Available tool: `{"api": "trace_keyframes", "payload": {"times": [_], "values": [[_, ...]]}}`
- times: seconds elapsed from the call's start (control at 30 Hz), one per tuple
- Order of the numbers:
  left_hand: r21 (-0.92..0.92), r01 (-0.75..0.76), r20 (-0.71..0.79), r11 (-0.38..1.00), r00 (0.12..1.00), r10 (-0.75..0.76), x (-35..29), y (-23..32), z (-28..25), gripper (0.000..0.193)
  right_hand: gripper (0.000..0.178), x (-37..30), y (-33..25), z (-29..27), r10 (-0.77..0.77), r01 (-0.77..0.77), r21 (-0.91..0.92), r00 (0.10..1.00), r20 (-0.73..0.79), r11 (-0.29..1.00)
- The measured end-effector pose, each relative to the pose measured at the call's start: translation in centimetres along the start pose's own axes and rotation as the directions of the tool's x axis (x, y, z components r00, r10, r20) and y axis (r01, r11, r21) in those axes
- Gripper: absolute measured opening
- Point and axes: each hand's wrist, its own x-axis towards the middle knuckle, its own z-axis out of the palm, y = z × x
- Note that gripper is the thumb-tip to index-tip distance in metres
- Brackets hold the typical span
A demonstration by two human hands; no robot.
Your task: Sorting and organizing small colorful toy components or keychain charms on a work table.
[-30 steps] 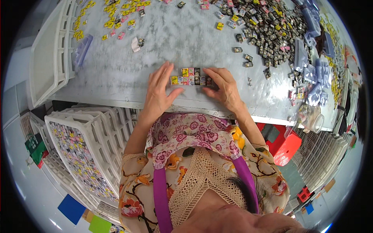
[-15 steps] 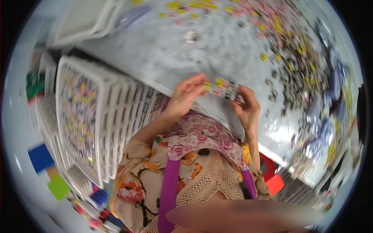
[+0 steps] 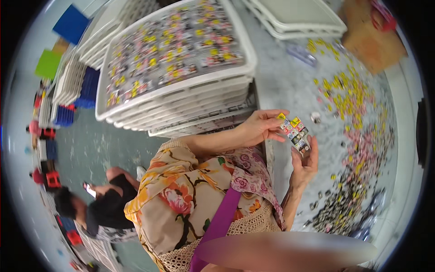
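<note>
My left hand (image 3: 263, 125) pinches the upper end of a small flat pack of little square pieces (image 3: 295, 132) in yellow, pink, white and black. The lower end of the pack lies between the thumb and fingers of my right hand (image 3: 306, 164). It is tilted and held above the pale table near its edge. Just past the pack, a small whitish piece (image 3: 315, 117) lies alone on the table. To the right are spread loose yellow pieces (image 3: 346, 93), pink ones (image 3: 360, 140) and dark ones (image 3: 337, 206).
Left of the table stands a tall stack of white slatted trays (image 3: 181, 90); its top tray holds many similar packs. Further white trays (image 3: 299, 31), a clear purplish bag (image 3: 302, 55) and brown cardboard (image 3: 369, 41) lie at the back. A seated person (image 3: 111, 204) holds a phone at lower left.
My view has turned left, bringing the tray stack and the seated person into sight. Both hands still hold the pack, which now slants more steeply.
</note>
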Motion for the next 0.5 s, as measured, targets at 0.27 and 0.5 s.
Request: {"api": "trace_keyframes", "payload": {"times": [0.27,0.5], "values": [[0.300,-0.565,-0.216,0.769,0.745,0.631,-11.5,17.6,-5.3,0.045,0.058,2.6,-0.2,1.1,-0.086,0.138,-0.162,0.953,0.289,0.977],[0.569,-0.552,-0.494,0.609,0.362,0.790,-29.2,33.8,-21.4,0.030,0.046,2.5,5.3,-3.0,0.202,-0.141,-0.293,0.961,0.188,0.946]]}}
